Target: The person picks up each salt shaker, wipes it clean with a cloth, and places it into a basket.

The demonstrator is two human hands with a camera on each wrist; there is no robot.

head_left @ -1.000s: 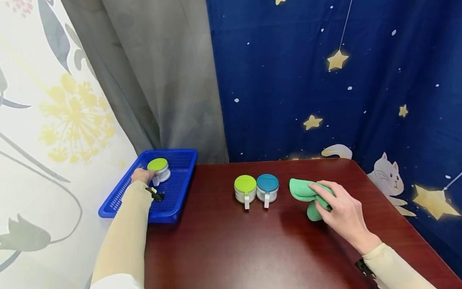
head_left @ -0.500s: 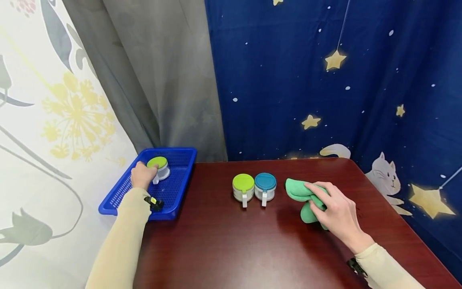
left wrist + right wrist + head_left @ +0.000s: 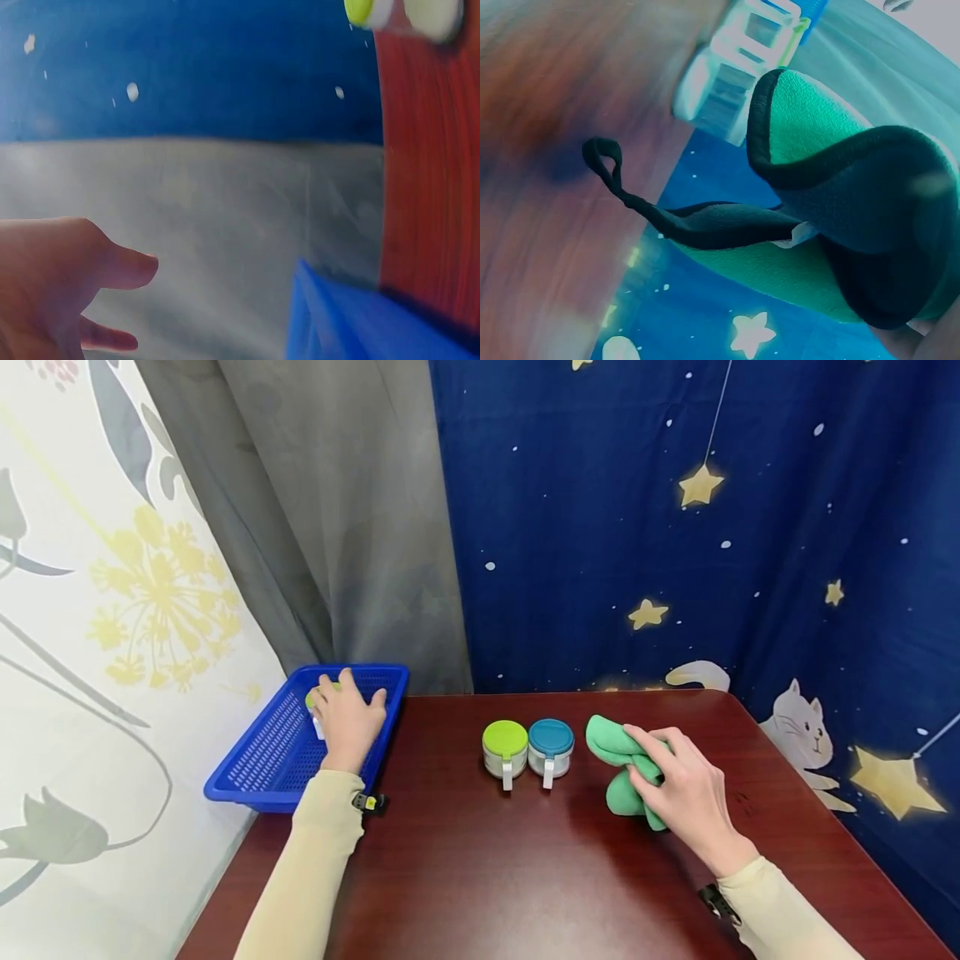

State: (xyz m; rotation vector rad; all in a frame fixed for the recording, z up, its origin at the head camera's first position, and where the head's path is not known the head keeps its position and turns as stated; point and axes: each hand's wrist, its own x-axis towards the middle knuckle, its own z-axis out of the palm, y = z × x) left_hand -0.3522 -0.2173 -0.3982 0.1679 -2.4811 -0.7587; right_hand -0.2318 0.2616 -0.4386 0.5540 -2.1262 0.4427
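Note:
My left hand (image 3: 351, 727) is over the blue basket with its fingers spread, holding nothing. Behind those fingers, a jar with a lime-green lid (image 3: 310, 701) and white handle stands in the basket, mostly hidden. My right hand (image 3: 688, 797) pinches a folded green cloth (image 3: 611, 742) above the right part of the table. In the right wrist view the cloth (image 3: 817, 120) shows dark edging and a hanging loop. Side by side on the table, left of the cloth, stand a clear jar with a lime-green lid (image 3: 506, 739) and another with a teal lid (image 3: 551, 737), handles facing me.
The blue basket (image 3: 225, 787) sits at the table's left, close to the patterned wall cloth (image 3: 67, 760). A grey curtain (image 3: 375, 527) and a blue star curtain (image 3: 570, 543) hang behind the reddish-brown table (image 3: 480, 868).
My left hand has let go of the lime-lidded jar in the basket and moved right, fingers spreading. My right hand has shifted slightly left with the cloth.

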